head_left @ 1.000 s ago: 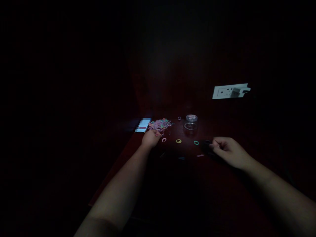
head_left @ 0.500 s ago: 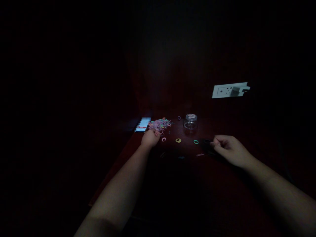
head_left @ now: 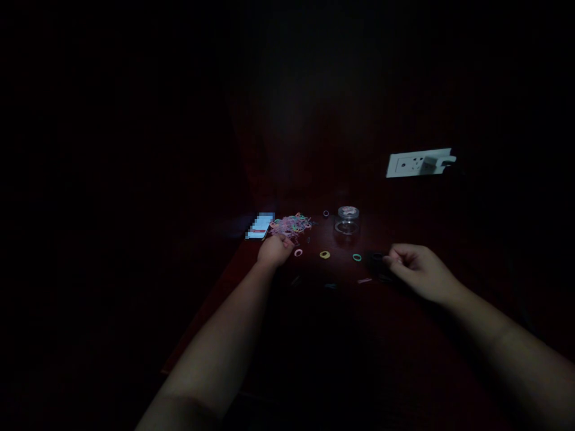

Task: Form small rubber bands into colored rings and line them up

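Note:
My left hand (head_left: 275, 249) is closed at the near edge of a tangled pile of pastel bands (head_left: 291, 225); whatever its fingers pinch is too small to name. My right hand (head_left: 415, 268) is closed too, low over the dark table at the right, its fingertips beside a dark ring (head_left: 376, 256); what they hold, if anything, is hidden. Between my hands lie a pink ring (head_left: 298, 253), yellow rings (head_left: 324, 255) and a green ring (head_left: 357, 257). Nearer me are a pink band bundle (head_left: 365, 281) and a dim bluish one (head_left: 330, 285).
A clear lidded jar (head_left: 347, 221) stands toward the back, with a small dark ring (head_left: 326, 214) to its left. A lit phone (head_left: 260, 226) lies left of the pile. A white socket panel (head_left: 418, 163) with a plug is on the wall.

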Tool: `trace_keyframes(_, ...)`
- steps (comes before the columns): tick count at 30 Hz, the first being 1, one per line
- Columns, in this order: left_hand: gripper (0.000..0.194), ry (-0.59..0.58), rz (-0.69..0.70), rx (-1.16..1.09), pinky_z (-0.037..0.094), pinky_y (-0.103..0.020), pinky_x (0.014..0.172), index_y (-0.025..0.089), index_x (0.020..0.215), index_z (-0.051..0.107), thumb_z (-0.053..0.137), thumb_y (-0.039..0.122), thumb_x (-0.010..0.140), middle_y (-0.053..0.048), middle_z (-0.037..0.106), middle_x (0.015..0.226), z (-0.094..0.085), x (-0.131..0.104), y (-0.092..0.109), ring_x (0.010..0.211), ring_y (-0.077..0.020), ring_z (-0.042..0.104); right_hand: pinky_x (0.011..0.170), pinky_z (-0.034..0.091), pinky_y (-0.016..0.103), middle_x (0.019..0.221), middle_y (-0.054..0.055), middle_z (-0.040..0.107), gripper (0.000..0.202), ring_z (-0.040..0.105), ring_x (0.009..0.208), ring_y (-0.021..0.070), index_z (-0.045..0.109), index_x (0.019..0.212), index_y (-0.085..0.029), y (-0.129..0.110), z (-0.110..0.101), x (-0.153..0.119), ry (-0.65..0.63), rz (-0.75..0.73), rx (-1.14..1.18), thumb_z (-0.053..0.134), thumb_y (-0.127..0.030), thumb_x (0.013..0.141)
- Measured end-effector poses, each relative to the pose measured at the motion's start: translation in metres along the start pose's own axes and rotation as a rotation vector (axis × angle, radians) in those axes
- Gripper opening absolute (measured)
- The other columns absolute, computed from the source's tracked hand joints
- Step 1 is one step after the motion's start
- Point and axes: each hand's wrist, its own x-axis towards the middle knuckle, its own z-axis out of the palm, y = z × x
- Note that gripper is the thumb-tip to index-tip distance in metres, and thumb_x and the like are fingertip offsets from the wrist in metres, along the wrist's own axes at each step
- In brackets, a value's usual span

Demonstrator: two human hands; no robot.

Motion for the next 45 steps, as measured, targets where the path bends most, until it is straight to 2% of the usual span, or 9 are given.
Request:
trace_keyframes(9,0.024,0.017,-0.028,0.049,0.045,-0.026,0.07,0.018,0.086,0.07,0.055,0.036,0.082,-0.01,0.073,0.09,0.0,-0.001,0.002,0.08,-0.0206,0.065,0.045,0.027,0.024,0.054,-0.004,0.037,0.036,0.033,0.05,0.0099,0.036,0.056,-0.022,-0.002,0.0,-0.001,0.001,-0.011,0.0,0.058,-0.039,0.079)
trace_keyframes(16,0.025,-0.005,-0.02,0.027,0.045,-0.025,0.067,0.02,0.081,0.07,0.056,0.041,0.081,-0.006,0.074,0.084,0.0,0.001,0.0,0.077,-0.019,0.065,0.043,0.027,0.023,0.053,-0.004,0.036,0.036,0.033,0.049,0.0093,0.036,0.056,-0.022,0.0,0.001,0.001,0.008,-0.025,0.005,0.057,-0.04,0.08)
trace_keyframes(21,0.022,-0.021,-0.011,0.014,0.045,-0.023,0.067,0.02,0.083,0.072,0.06,0.039,0.079,-0.005,0.074,0.085,0.002,0.004,-0.004,0.077,-0.0175,0.066,0.044,0.028,0.023,0.053,-0.004,0.037,0.036,0.034,0.049,0.0097,0.036,0.056,-0.023,-0.001,0.001,0.001,0.01,-0.03,0.0,0.057,-0.039,0.08)
trace_keyframes(29,0.023,0.029,-0.017,0.063,0.047,-0.029,0.071,0.017,0.083,0.07,0.056,0.035,0.082,-0.011,0.073,0.087,0.007,0.004,-0.001,0.081,-0.0238,0.067,0.044,0.027,0.024,0.053,-0.005,0.035,0.035,0.032,0.049,0.0097,0.036,0.056,-0.023,-0.006,0.002,-0.001,0.01,-0.03,-0.002,0.057,-0.039,0.079)
trace_keyframes(35,0.03,0.093,-0.041,0.061,0.048,-0.031,0.074,0.016,0.094,0.068,0.049,0.039,0.088,-0.014,0.072,0.097,0.01,0.006,-0.004,0.085,-0.0247,0.067,0.044,0.027,0.024,0.053,-0.005,0.036,0.036,0.032,0.049,0.0096,0.035,0.056,-0.023,-0.006,0.003,0.0,0.015,-0.039,-0.008,0.058,-0.038,0.078)
trace_keyframes(40,0.032,0.105,-0.055,0.024,0.049,-0.031,0.078,0.017,0.09,0.069,0.045,0.039,0.092,-0.014,0.073,0.094,0.005,0.007,-0.006,0.088,-0.025,0.068,0.044,0.027,0.023,0.054,-0.005,0.036,0.034,0.033,0.049,0.0097,0.036,0.057,-0.023,-0.004,0.003,0.0,0.001,-0.047,-0.006,0.057,-0.038,0.079)
trace_keyframes(45,0.033,0.165,-0.075,-0.034,0.046,-0.03,0.092,0.019,0.116,0.063,0.038,0.025,0.095,-0.011,0.068,0.12,0.0,0.008,-0.007,0.11,-0.0222,0.063,0.044,0.028,0.023,0.054,-0.005,0.036,0.035,0.033,0.05,0.0096,0.036,0.057,-0.023,-0.003,0.001,-0.001,-0.004,-0.056,-0.023,0.057,-0.038,0.08)
